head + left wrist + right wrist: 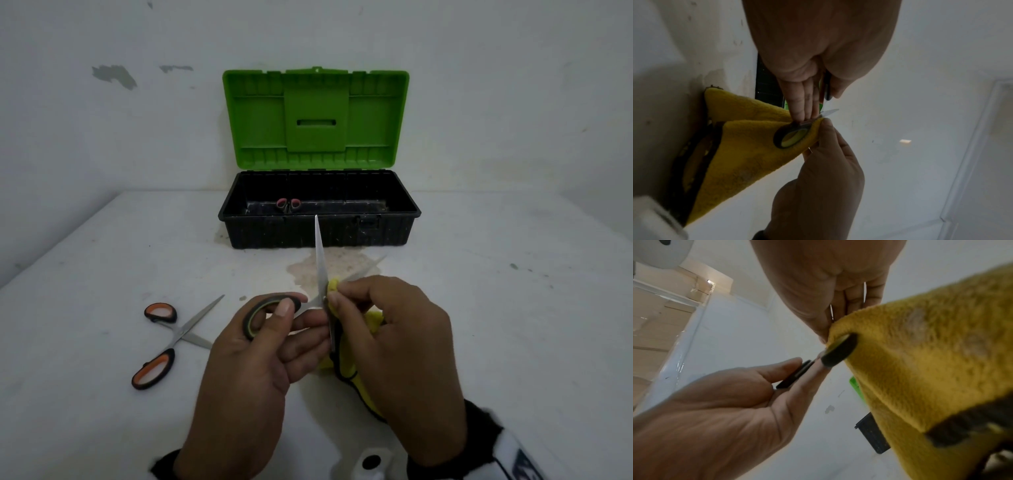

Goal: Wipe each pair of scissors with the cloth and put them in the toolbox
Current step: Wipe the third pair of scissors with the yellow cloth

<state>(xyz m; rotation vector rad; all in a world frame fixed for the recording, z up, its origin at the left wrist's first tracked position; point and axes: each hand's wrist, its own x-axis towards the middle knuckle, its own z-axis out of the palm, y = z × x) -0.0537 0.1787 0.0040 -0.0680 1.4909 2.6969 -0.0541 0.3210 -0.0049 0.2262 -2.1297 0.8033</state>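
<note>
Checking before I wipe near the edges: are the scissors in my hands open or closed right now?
Open. In the head view the held scissors show two blades spread apart, one toward the toolbox, the other angling right past the cloth.

Three pairs of scissors: the green-handled pair (274, 313) held open in the hands, the orange-handled pair (164, 342) near the bench's left edge, and the pink-handled pair (288, 204) inside the toolbox (318, 229). One toolbox. One yellow cloth (352, 363). Two hands.
</note>
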